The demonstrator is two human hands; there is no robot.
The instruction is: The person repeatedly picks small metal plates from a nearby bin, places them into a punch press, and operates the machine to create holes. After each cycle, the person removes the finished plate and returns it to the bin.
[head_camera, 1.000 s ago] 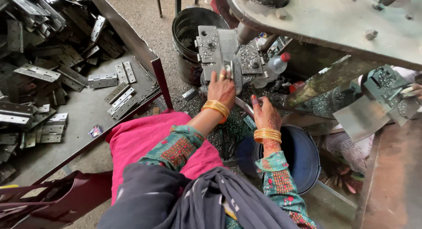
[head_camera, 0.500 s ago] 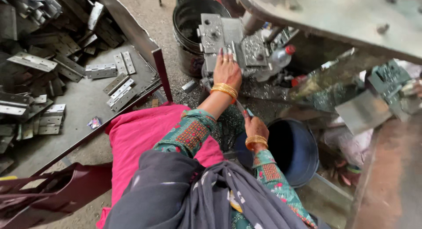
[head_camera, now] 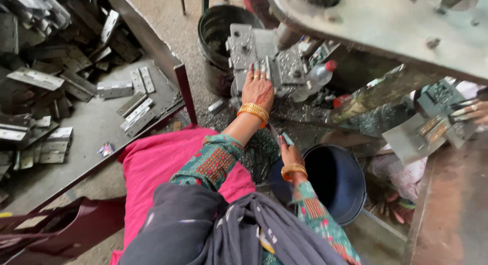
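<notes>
My left hand [head_camera: 258, 88] reaches forward and lies flat on the grey metal die block [head_camera: 244, 44] of a press, fingers stretched out and together, fingertips on a small metal piece there. Gold bangles sit on both wrists. My right hand [head_camera: 290, 154] is drawn back near my body, above the rim of a dark blue bucket [head_camera: 338, 181]. It pinches a thin metal tool [head_camera: 277, 134] that points up and to the left. Whether the left fingers grip the small piece is hidden.
A black bucket [head_camera: 218, 36] stands behind the die block. A plastic bottle with a red cap [head_camera: 317, 76] lies beside it. A steel table [head_camera: 101, 128] at the left carries several hinges [head_camera: 138, 97]. Another person's hand [head_camera: 475, 110] works at the far right.
My left hand has stretched further forward onto the die block. My right hand has pulled back from the press toward the blue bucket, still holding the thin tool.
</notes>
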